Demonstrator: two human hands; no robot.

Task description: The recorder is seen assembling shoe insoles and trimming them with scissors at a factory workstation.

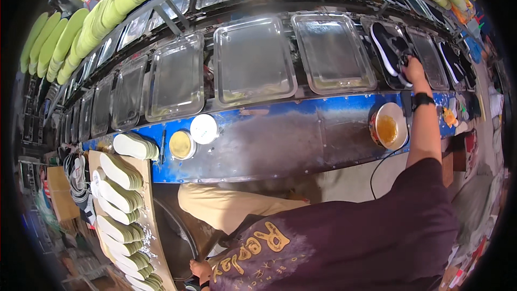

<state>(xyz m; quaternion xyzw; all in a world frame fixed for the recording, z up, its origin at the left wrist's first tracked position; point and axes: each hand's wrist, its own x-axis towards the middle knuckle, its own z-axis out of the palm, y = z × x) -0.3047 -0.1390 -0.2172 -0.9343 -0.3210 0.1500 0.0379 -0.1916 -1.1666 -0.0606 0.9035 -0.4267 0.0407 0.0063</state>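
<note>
My right arm stretches out to the far right, over the bench edge. There my right hand (413, 71) is closed on a black shoe (399, 46) with a white sole, at its near end. The shoe is over a clear tray, beside another black shoe (383, 43). At the lower left, my left hand (200, 270) is low beside my body, its fingers curled next to a black curved rim (186, 231). What those fingers hold, if anything, is hidden.
Clear trays (256, 59) line the back of the blue-edged metal bench (280, 129). On it stand a bowl of amber liquid (388, 126), a tub of yellowish paste (182, 145) and a white lid (204, 129). Stacked insoles (121, 196) fill a board at left. More insoles (124, 5) hang above.
</note>
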